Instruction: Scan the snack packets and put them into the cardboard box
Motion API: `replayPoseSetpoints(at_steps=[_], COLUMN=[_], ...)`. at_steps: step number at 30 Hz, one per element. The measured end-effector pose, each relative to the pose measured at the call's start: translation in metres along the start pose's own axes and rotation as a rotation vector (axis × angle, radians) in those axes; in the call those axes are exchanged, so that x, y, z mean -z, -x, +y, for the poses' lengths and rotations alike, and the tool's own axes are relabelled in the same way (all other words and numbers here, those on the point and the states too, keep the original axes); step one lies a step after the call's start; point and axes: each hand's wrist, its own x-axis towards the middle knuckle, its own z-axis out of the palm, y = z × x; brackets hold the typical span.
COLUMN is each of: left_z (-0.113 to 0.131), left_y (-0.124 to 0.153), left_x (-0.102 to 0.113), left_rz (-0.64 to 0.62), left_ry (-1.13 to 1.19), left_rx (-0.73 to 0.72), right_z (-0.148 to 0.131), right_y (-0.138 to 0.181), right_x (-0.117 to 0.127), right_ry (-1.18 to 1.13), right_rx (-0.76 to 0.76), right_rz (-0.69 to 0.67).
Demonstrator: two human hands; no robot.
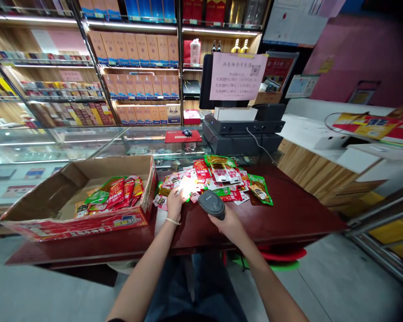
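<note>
My right hand is wrapped round a dark grey barcode scanner, its head tilted toward the left. A bright glare falls on a small snack packet at the fingertips of my left hand; the glare washes out its print. The fingers of that hand are closed on the packet's near edge. Just beyond both hands spreads a pile of snack packets in red, white and green. To the left stands an open cardboard box with several red and green packets in it.
The pile and box rest on a dark red table. Behind it are a glass counter, a red mouse pad with a mouse, and a black register bearing a pink sign. Stools show under the table's front edge.
</note>
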Motion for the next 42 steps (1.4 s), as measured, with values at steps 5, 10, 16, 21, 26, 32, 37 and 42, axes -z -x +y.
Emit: replayPoseSetpoints(at_steps=[5, 10, 16, 21, 26, 32, 37, 42], left_z=[-0.003, 0.002, 0.075, 0.172, 0.211, 0.2, 0.197, 0.202], left_y=[-0.002, 0.001, 0.024, 0.035, 0.019, 0.0, -0.001, 0.013], left_x=[0.001, -0.004, -0.002, 0.045, 0.123, 0.179, 0.177, 0.155], left_rz=[-0.006, -0.028, -0.041, 0.116, 0.417, 0.265, 0.24, 0.2], left_ry=[0.035, -0.064, -0.483, -0.928, -1.254, -1.499, -1.495, -1.532], left_rx=[-0.001, -0.07, -0.464, -0.759, -0.782, -0.544, -0.531, -0.545], right_z=[0.002, -0.003, -0.021, -0.042, -0.061, -0.071, -0.071, -0.063], right_y=[-0.002, -0.004, -0.008, -0.014, -0.028, -0.038, -0.037, -0.039], right_x=[-0.001, 0.006, 0.014, -0.001, -0.025, -0.048, -0.048, -0.03], right_ry=[0.011, 0.002, -0.038, -0.123, -0.111, -0.076, -0.037, -0.06], right_rx=[-0.016, -0.009, -0.081, -0.069, -0.002, 0.063, 0.049, 0.057], right_rz=[0.006, 0.017, -0.022, -0.072, -0.118, -0.193, -0.181, -0.173])
